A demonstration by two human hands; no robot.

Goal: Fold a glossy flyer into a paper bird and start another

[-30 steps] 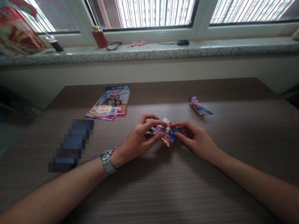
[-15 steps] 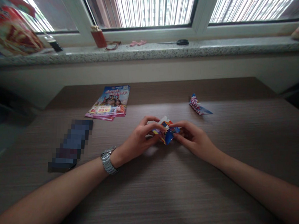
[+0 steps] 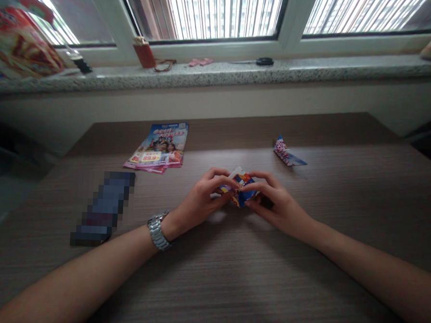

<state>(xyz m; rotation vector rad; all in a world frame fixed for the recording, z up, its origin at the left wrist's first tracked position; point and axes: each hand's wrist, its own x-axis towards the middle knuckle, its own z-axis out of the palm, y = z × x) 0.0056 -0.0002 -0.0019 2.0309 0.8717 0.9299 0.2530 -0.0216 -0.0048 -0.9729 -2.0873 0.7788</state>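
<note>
A small folded piece of colourful printed paper (image 3: 240, 182) is between my two hands, just above the brown table (image 3: 209, 277). My left hand (image 3: 204, 194), with a silver watch at its wrist, grips the paper's left side with fingers and thumb. On the right side my right hand (image 3: 276, 201) holds the same paper, its index finger over the top and its thumb at the lower edge. Farther back to the right lies another folded paper piece (image 3: 286, 154), blue, white and red. A stack of printed leaflets (image 3: 160, 149) rests at the back left.
A blurred-out dark flat object (image 3: 104, 208) lies left of my left forearm. Along the stone windowsill (image 3: 220, 76) are a red case (image 3: 144, 55) with a cord, small pink items (image 3: 201, 62), a black-handled tool (image 3: 264, 61) and a large food package (image 3: 23, 40).
The fingers of my right hand have shifted: the index finger now reaches farther left over the folded paper. My left hand keeps nearly the same grip.
</note>
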